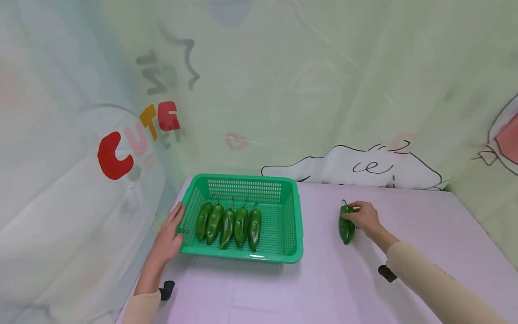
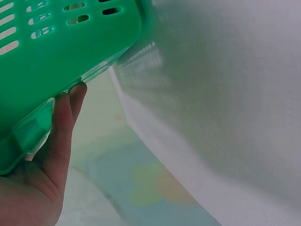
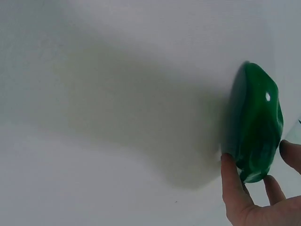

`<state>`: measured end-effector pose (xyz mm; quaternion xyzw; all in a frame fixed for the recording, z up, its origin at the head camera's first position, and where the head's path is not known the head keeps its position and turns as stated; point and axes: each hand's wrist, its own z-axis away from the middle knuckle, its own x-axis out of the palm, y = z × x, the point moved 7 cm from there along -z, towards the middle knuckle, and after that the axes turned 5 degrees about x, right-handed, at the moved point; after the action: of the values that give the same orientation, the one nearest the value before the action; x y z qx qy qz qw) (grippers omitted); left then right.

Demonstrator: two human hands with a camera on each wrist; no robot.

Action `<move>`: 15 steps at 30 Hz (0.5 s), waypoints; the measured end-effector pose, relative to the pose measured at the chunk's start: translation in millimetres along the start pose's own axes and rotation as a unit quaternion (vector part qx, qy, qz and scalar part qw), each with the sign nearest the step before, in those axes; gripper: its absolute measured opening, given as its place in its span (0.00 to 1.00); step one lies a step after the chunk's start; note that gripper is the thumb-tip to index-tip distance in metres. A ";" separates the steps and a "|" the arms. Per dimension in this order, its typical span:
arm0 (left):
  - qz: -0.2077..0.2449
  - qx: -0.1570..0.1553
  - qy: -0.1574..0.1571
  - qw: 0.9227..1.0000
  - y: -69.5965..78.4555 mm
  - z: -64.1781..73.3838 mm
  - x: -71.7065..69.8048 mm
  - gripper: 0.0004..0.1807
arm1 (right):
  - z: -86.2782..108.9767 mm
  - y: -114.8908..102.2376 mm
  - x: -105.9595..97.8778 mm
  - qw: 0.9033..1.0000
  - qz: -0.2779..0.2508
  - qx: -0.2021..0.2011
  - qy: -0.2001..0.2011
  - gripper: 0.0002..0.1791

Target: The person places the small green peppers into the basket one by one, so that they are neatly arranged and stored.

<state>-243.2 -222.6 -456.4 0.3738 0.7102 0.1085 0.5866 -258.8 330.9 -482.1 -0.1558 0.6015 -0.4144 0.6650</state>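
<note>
A green plastic basket [image 1: 243, 257] stands on the table with several green peppers [image 1: 228, 225] lying side by side in it, stems toward the back. My left hand [image 1: 167, 238] rests against the basket's left side. In the left wrist view, its fingers [image 2: 61, 122] are extended along the rim. To the right of the basket, my right hand [image 1: 364, 218] holds a single green pepper [image 1: 346, 228] near its stem end, between thumb and fingers. The right wrist view shows this pepper [image 3: 258, 122] with the fingers [image 3: 231, 181] at its lower end.
The table [image 1: 323, 288] has a pale cover. Printed cloth [image 1: 307, 90] hangs behind it and along both sides, close to the basket's left. Black wrist straps or mounts [image 1: 387, 273] show on both arms. The basket's right part shows bare mesh floor [image 1: 273, 225].
</note>
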 end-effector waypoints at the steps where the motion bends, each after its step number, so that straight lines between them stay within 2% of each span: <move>1: 0.001 0.000 0.000 1.000 0.7 0.1 -0.4 0.43 | -1.2 1.4 0.9 1.000 -0.001 0.001 0.001 0.29; 9: -0.006 0.011 0.016 1.000 2.9 -0.1 -1.5 0.43 | -3.9 2.1 8.6 0.999 0.015 -0.009 0.031 0.30; 15: -0.009 0.014 0.021 1.000 3.6 -0.2 -2.2 0.42 | 1.2 -7.4 10.1 1.000 0.001 -0.006 0.029 0.30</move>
<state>-241.9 -221.5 -452.6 0.3734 0.7272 0.1011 0.5671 -261.0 318.6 -483.3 -0.1473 0.6233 -0.4143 0.6467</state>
